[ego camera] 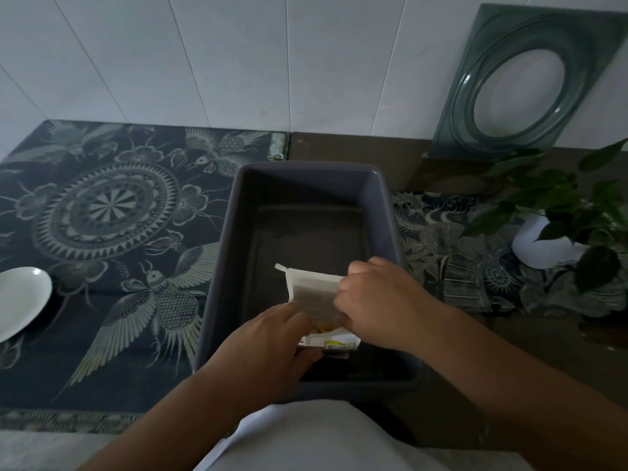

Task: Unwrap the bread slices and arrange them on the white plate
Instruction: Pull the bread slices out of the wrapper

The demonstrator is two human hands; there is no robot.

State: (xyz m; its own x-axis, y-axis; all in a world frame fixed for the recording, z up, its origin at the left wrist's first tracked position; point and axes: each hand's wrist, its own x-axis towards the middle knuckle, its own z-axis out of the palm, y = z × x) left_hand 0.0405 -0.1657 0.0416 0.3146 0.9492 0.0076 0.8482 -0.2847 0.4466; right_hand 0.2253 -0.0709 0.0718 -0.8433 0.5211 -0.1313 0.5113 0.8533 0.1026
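Observation:
A clear and white bread wrapper [314, 294] is held over the near part of a grey rectangular bin [217, 266]. A bit of yellowish bread [327, 326] shows at its lower end, mostly hidden by fingers. My left hand [272, 341] grips the wrapper's lower left edge. The upper right side of the wrapper is pinched by my right hand [377, 300]. The white plate [20, 300] lies at the far left on the patterned cloth, partly cut off by the frame edge and apart from both hands.
A dark patterned cloth [102, 232] covers the table left of the bin. A potted green plant [557, 226] in a white pot stands at the right. A green square glass dish [520, 83] leans against the tiled wall at the back right.

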